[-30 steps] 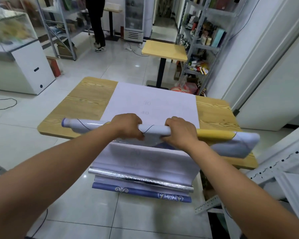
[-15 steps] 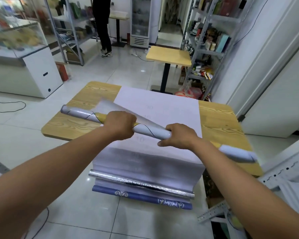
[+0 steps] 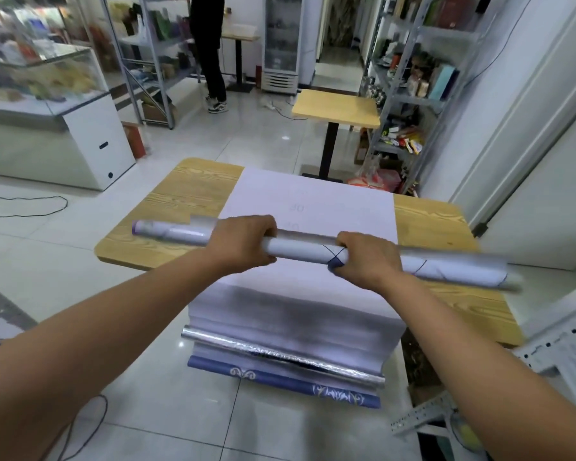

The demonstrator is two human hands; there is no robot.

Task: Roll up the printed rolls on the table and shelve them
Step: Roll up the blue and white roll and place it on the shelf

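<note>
Nearest me, unrolled sheets (image 3: 290,314) drape off the table's (image 3: 180,207) front edge. Above them my left hand (image 3: 243,241) and right hand (image 3: 366,257) are both wrapped tight around a rolled print (image 3: 300,252), held crosswise over the tabletop.

Bright, even indoor light; floor glare, wide-angle edge bending, slight motion blur.
</note>
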